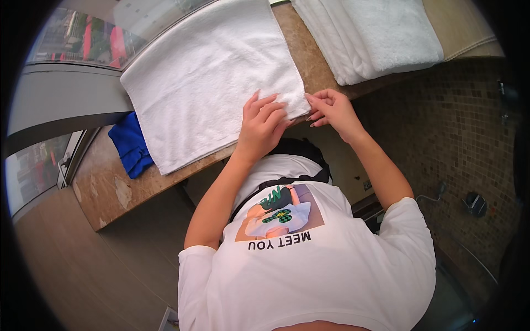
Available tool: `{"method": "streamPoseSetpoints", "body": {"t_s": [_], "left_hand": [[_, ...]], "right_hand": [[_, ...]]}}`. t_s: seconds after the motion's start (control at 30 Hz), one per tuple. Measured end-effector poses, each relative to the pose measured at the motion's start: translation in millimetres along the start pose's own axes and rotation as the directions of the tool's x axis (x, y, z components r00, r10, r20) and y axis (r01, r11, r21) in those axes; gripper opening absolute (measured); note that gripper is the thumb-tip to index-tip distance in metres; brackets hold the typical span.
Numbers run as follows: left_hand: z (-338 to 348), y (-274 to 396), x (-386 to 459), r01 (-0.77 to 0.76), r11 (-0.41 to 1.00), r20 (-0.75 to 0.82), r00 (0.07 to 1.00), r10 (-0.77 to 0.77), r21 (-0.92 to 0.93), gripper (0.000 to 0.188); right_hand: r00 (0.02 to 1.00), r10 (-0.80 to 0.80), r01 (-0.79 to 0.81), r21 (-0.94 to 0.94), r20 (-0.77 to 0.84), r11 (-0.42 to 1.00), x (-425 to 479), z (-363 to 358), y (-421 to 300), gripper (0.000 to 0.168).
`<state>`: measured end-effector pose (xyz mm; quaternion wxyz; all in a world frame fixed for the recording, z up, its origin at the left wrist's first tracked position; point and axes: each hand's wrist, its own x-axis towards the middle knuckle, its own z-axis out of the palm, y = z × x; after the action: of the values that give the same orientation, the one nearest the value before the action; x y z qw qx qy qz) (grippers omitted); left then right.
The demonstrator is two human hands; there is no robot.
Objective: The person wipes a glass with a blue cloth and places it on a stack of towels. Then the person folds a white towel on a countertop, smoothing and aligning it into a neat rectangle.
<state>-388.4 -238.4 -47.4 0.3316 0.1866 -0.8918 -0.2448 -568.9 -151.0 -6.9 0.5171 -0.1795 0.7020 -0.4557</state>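
A white terry towel (203, 78) lies spread over a brown stone counter (120, 186), its near edge along the counter's front. My left hand (265, 120) rests palm down on the towel near its right front corner, fingers apart. At that corner, my right hand (331, 109) has its thumb and index finger against the towel's edge; its other fingers hang loosely curled past the counter's front. Whether the right fingertips pinch the cloth is hard to tell.
Folded thick white towels (372, 41) lie at the counter's back right, beside a beige corded item (459, 25). A crumpled blue cloth (130, 145) sits partly under the spread towel's left edge. Windows (83, 37) border the counter at left. Mosaic tiles (447, 124) cover a surface at right.
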Motion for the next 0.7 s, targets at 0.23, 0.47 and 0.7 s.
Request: {"method": "streamPoseSetpoints", "body": {"t_s": [0.23, 0.47, 0.7], "left_hand": [[4, -6, -5, -0.028, 0.999, -0.066, 0.997, 0.027, -0.018, 0.02], [3, -8, -8, -0.048, 0.999, -0.003, 0.999, 0.048, 0.0, 0.02], [-47, 8, -23, 0.09, 0.988, -0.074, 0.994, -0.081, 0.122, 0.031]], "right_hand": [[0.966, 0.128, -0.078, -0.218, 0.224, 0.973, 14, 1, -3, 0.036], [0.979, 0.091, -0.084, -0.05, 0.18, 0.995, 8, 22, -4, 0.027], [0.998, -0.045, 0.037, 0.188, 0.041, 0.981, -2, 27, 11, 0.024]]}}
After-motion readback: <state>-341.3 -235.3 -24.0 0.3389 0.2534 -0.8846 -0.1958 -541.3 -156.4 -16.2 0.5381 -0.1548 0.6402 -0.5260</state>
